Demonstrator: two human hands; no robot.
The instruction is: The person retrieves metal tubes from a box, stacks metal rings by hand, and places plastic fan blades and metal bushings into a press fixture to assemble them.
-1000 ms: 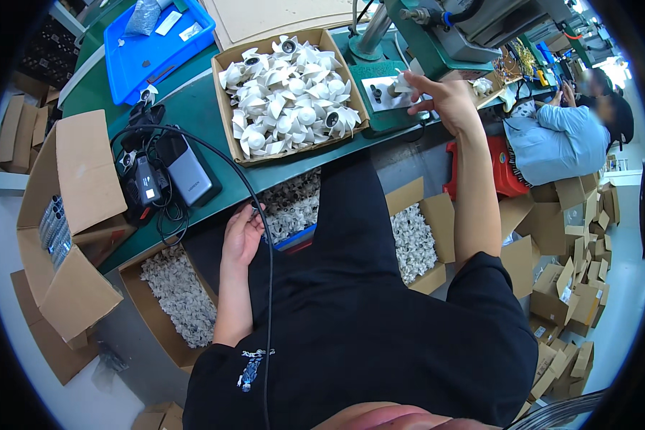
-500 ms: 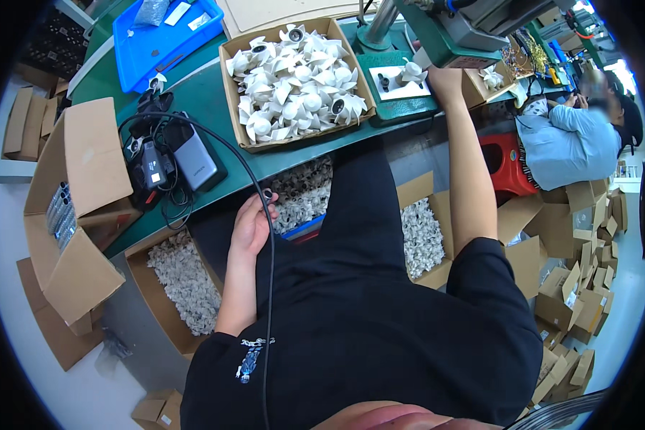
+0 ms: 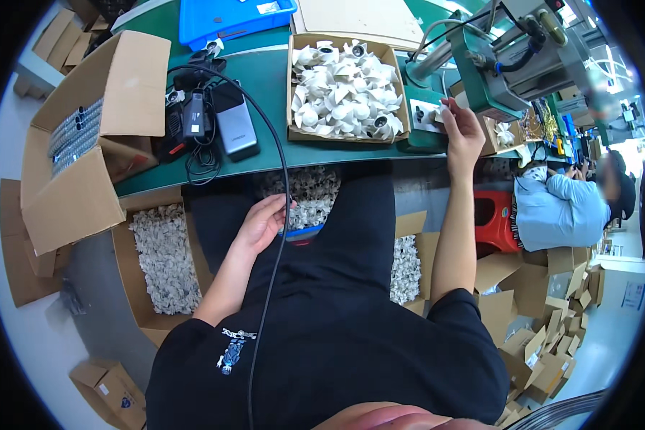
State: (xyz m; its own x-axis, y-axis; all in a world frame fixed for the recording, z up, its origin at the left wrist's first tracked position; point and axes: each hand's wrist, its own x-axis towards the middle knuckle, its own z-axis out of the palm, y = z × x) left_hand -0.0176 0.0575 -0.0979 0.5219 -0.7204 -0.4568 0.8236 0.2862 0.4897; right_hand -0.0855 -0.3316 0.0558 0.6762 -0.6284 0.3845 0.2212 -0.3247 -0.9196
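My right hand (image 3: 464, 137) reaches over the bench, its thumb and fingertips closing on a small white fan impeller (image 3: 443, 113). That impeller is at the white plate (image 3: 424, 117) under the head of a green bench press (image 3: 484, 72), and my fingers partly cover it. Low over my lap, my left hand (image 3: 264, 222) is closed with its fingertips together. A small dark round part shows at those fingertips, partly hidden behind the black cable (image 3: 285, 168). Left of the plate, an open carton (image 3: 299, 135) holds many white impellers, a few with dark round centres.
Left on the bench are a grey power bank (image 3: 238, 129), tangled cords and a blue tray (image 3: 193, 29). An open carton (image 3: 132, 86) stands at the left edge. Boxes of small whitish parts (image 3: 165, 258) sit below. A person in light blue (image 3: 555, 208) sits at right.
My right hand has come from beside the press head to the impeller on the plate and now pinches it. My left hand stays low, fingers closed. The whole view has shifted.
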